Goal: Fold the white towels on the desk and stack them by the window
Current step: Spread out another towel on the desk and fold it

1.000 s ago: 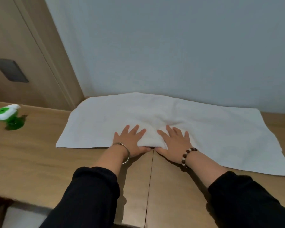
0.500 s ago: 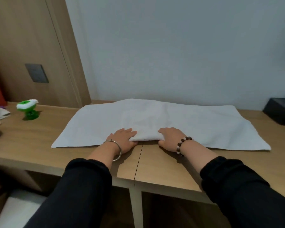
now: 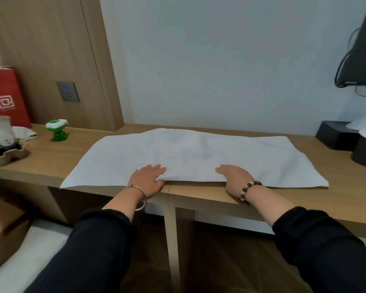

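A white towel lies spread lengthwise on the wooden desk, its long near edge close to the desk's front. My left hand rests flat on the towel's near edge left of centre, fingers straight. My right hand lies flat on the same edge right of centre, and the cloth hides its thumb side. Between the hands the near edge shows a doubled layer. No window is in view.
At the left stand a green spray bottle, a red paper bag and a tray with a plastic bag. A black box and a dark round container sit at the right. A bed corner shows below left.
Both hands have slid apart along the towel's near edge, the left hand leftward and the right hand rightward. The view has pulled back and now shows more of the desk.
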{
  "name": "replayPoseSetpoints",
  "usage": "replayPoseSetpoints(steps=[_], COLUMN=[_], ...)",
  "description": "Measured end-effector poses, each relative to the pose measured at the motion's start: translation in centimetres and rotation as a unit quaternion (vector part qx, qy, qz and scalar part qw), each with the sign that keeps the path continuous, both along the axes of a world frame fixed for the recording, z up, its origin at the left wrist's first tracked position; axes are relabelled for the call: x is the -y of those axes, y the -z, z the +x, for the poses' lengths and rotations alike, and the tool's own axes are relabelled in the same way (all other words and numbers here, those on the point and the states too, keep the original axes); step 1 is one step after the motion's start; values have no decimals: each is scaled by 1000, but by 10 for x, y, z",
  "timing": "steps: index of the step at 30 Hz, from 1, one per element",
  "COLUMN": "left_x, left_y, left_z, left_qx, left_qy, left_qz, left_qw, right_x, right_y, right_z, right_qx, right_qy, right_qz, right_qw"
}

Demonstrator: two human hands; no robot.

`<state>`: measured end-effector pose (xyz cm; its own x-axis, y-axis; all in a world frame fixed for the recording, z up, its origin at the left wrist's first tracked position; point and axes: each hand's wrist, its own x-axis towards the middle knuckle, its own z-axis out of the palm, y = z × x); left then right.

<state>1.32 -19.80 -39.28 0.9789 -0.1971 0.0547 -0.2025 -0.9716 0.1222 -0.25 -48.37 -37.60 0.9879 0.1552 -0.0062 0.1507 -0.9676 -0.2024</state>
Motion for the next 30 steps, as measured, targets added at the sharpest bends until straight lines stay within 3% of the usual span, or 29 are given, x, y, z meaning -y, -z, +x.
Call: replayPoseSetpoints(steps=[2,5,9,12,13,15,16,17,18,19,21,23,24,26,30], left_x=[0,-1,-2,9,11,13,12,9,3,-2,-8,-5,0,16,62], left_y=[0,1,-17,-60,-74,-97,-104,-106,-102,-97,-88,-85,-86,-85,-63], left_z=[3,12,34,59,65,67,60,51,46,43,29,19,15,14,20], left_qx=[1,35,44,58,105,253,334,388,408,362,98,-131,-193,-197,-61], left_qy=[-2,-43,-69,-87,-101,-121,-104,-66,-10,33,24,22,40,77,57], left_qz=[-27,-139,-163,-220,-267,-375,-368,-310,-211,-117,35,102,94,34,-71], left_qw=[1000,989,983,970,953,884,861,865,888,924,994,986,976,977,994], right_x=[9,16,16,9,6,6,8,13,18,22,27,25,20,9,-6], right_y=[2,0,-12,-46,-63,-98,-107,-111,-110,-104,-82,-64,-58,-46,-29], right_z=[1,12,30,56,66,75,75,69,61,53,40,30,26,20,9], right_qx=[11,35,68,86,123,290,379,422,406,347,190,90,49,1,-40], right_qy=[50,95,91,88,98,105,84,55,23,-4,-28,-42,-43,-42,-67], right_qz=[-12,-61,-161,-160,-126,-12,40,60,25,-31,-101,-75,-47,-11,43], right_qw=[999,993,980,979,979,951,921,903,913,937,976,992,997,999,996])
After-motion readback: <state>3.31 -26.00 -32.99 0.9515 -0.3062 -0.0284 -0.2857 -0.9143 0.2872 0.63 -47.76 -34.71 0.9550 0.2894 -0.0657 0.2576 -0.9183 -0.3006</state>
